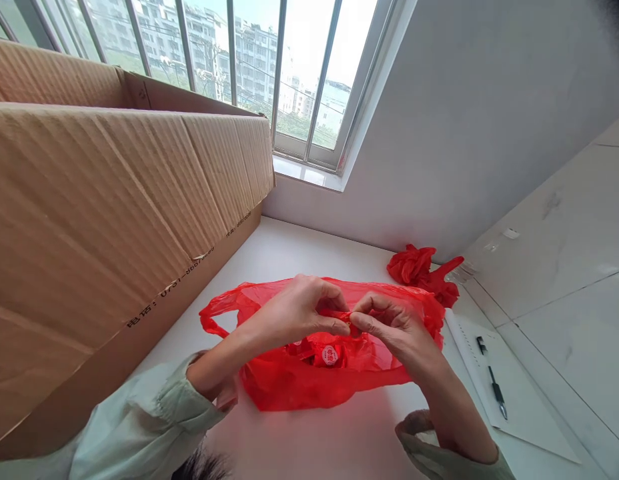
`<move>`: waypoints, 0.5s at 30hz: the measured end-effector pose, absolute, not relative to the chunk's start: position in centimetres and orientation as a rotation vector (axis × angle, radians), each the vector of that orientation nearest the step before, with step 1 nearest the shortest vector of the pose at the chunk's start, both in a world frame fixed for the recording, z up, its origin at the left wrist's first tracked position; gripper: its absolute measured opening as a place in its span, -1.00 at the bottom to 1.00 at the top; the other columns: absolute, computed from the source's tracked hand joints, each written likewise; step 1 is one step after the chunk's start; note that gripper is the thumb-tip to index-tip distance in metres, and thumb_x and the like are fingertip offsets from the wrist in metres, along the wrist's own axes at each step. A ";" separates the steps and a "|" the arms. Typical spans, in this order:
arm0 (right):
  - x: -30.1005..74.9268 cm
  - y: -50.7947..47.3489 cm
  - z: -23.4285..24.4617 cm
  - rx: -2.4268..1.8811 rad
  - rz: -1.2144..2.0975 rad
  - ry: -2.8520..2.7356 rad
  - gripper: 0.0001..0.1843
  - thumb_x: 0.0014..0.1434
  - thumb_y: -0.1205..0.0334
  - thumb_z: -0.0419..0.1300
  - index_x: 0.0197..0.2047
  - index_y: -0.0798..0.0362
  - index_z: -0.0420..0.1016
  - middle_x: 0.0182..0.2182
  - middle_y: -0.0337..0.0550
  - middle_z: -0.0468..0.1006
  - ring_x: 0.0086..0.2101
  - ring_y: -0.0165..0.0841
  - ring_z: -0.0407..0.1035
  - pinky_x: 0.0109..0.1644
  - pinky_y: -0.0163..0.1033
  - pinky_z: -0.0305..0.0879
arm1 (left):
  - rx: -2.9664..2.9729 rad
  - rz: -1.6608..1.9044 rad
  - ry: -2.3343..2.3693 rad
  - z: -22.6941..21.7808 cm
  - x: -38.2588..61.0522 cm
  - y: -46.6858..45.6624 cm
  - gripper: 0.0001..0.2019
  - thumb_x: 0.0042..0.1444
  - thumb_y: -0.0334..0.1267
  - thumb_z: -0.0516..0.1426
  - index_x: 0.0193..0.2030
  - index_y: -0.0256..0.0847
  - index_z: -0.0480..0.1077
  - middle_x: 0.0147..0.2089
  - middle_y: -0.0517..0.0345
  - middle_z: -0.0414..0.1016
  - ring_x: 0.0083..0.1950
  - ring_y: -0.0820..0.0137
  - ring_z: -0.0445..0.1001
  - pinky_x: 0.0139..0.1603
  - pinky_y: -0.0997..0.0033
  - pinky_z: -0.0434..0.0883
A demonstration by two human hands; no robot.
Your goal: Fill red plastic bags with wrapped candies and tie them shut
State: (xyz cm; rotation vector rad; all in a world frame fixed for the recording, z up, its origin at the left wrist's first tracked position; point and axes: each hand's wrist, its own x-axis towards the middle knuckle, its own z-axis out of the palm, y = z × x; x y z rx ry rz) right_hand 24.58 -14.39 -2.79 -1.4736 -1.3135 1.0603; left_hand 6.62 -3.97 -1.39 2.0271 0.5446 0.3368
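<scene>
A red plastic carrier bag (pixel 309 392) lies spread on the white table, its mouth facing up and one handle loop out to the left. Over the opening, my left hand (pixel 302 310) and my right hand (pixel 393 327) meet, fingertips almost touching. Thumb and fingers of each pinch a small shiny red wrapped packet (pixel 356 328); its contents are hidden. Inside the bag, below my hands, several similar red wrapped packets (pixel 329 355) show, one with a round pale printed mark. My fingers cover part of the held packet.
A large open cardboard box (pixel 114 200) stands on the left, close to my left arm. Crumpled red plastic (pixel 414 267) lies at the back right against the wall. White paper (pixel 532 407) with a black pen (pixel 497 390) on it lies to the right. Behind is a barred window (pixel 309 80).
</scene>
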 end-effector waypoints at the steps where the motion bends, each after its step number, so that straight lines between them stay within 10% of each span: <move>1: 24.5 -14.4 -2.8 -1.480 1.052 -1.306 -0.73 0.20 0.05 0.27 -0.44 0.02 0.44 -0.47 -0.30 0.44 -0.38 -0.42 0.34 -0.23 -0.28 0.25 | 2.032 0.356 0.572 -1.4 6.8 -4.1 -0.84 0.04 -0.24 0.31 -0.44 -0.25 0.48 -0.58 0.35 0.29 -0.55 0.57 0.14 -0.59 0.53 0.06; 15: 24.4 -14.0 -3.3 -1.347 1.050 -1.230 -0.73 0.17 0.01 0.29 -0.45 -0.01 0.47 -0.48 -0.27 0.45 -0.37 -0.38 0.37 -0.20 -0.25 0.34 | 1.617 0.315 0.438 -1.7 6.9 -3.0 -0.84 0.05 -0.22 0.31 -0.33 -0.30 0.54 -0.41 0.17 0.55 -0.36 0.47 0.48 -0.37 0.54 0.35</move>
